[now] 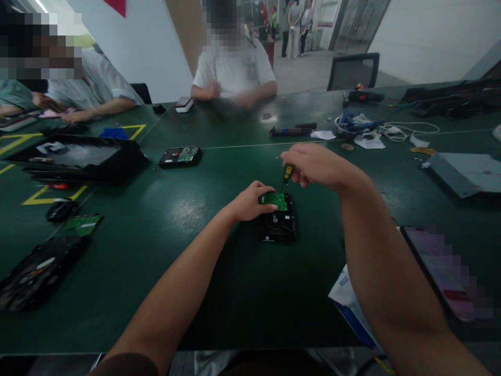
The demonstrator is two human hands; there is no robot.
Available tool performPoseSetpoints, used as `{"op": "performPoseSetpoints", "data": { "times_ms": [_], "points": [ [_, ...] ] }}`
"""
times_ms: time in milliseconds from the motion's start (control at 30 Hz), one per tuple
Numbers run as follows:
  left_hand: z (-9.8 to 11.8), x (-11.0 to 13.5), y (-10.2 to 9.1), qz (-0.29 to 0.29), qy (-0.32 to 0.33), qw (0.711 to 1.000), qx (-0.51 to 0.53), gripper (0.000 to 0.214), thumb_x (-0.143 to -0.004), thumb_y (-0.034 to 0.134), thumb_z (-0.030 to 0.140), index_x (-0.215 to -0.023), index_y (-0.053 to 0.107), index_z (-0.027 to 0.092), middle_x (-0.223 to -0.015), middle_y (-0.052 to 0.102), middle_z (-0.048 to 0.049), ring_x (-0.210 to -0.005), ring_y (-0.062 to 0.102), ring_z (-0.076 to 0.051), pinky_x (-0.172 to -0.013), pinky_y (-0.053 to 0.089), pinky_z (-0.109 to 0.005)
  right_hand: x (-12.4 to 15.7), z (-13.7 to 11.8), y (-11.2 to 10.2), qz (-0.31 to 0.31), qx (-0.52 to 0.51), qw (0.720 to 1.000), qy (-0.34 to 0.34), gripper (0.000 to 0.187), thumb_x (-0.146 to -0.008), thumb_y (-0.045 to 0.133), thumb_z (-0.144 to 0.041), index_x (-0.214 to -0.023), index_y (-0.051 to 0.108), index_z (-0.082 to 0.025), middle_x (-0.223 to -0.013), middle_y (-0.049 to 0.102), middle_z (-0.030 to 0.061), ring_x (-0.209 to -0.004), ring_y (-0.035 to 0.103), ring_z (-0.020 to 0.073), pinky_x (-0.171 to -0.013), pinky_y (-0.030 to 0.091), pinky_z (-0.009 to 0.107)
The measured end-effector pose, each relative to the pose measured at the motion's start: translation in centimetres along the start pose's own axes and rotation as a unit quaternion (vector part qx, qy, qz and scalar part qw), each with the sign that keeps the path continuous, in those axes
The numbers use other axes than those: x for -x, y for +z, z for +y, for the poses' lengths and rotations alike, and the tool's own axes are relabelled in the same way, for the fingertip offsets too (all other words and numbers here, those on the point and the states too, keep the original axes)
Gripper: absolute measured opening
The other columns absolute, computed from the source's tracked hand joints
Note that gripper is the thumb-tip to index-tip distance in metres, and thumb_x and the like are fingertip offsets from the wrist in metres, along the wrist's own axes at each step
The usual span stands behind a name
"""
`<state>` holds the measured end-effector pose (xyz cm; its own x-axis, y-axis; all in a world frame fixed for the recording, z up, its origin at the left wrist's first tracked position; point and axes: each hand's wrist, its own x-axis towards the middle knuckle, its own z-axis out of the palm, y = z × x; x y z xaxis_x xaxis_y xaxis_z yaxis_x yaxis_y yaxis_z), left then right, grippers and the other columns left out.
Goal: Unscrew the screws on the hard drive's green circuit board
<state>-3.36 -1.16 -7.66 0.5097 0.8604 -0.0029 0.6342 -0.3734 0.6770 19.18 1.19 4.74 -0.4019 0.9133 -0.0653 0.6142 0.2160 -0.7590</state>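
A black hard drive (276, 227) lies on the green table in front of me, its green circuit board (278, 200) on the far half. My left hand (254, 202) grips the drive's left side, with the thumb over the board and the fingers at the far edge. In my right hand (309, 164) is a screwdriver (288, 171) with a yellow and black handle. It stands nearly upright, and its thin shaft points down at the far edge of the board. Whether the tip sits in a screw is too small to tell.
Another hard drive (180, 156) lies farther left. A black tray (82, 156), a loose circuit board (84, 224) and an opened drive (39, 271) are at the left. A phone (438, 271) and a white-blue packet (354, 308) lie by my right forearm. Co-workers sit across the table.
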Motion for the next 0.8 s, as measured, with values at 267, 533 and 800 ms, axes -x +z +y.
{"op": "performPoseSetpoints", "data": {
  "times_ms": [267,533,800],
  "points": [
    [-0.52,-0.26,0.20,0.004,0.012,1.000,-0.012,0.065,-0.089,0.073,0.052,-0.145,0.060,0.022,-0.132,0.054,-0.0118,-0.117,0.060,-0.029,-0.110,0.049,-0.049,0.69,-0.28,0.29,-0.135,-0.133,0.982,-0.002,0.053,-0.101,0.051,-0.069,-0.105,0.070,-0.020,-0.070,0.072,0.0028,-0.055,0.065,0.0134,-0.045,0.044,0.023],
    [-0.40,-0.13,0.16,0.001,0.006,1.000,0.003,0.067,-0.088,0.073,0.052,-0.146,0.060,0.021,-0.134,0.052,-0.0120,-0.118,0.061,-0.028,-0.111,0.048,-0.047,0.22,0.12,0.00,-0.031,-0.049,0.998,-0.013,0.045,-0.103,0.053,-0.062,-0.087,0.061,-0.021,-0.075,0.070,0.0048,-0.057,0.064,0.0135,-0.050,0.047,0.026],
    [-0.36,-0.09,0.10,0.000,0.005,1.000,0.002,0.064,-0.089,0.073,0.052,-0.144,0.061,0.023,-0.135,0.052,-0.0109,-0.116,0.061,-0.027,-0.110,0.049,-0.047,-0.01,0.38,-0.17,-0.003,-0.030,1.000,-0.003,0.035,-0.107,0.047,-0.047,-0.093,0.067,-0.021,-0.067,0.068,0.0037,-0.051,0.060,0.0152,-0.048,0.044,0.030]
  ]
}}
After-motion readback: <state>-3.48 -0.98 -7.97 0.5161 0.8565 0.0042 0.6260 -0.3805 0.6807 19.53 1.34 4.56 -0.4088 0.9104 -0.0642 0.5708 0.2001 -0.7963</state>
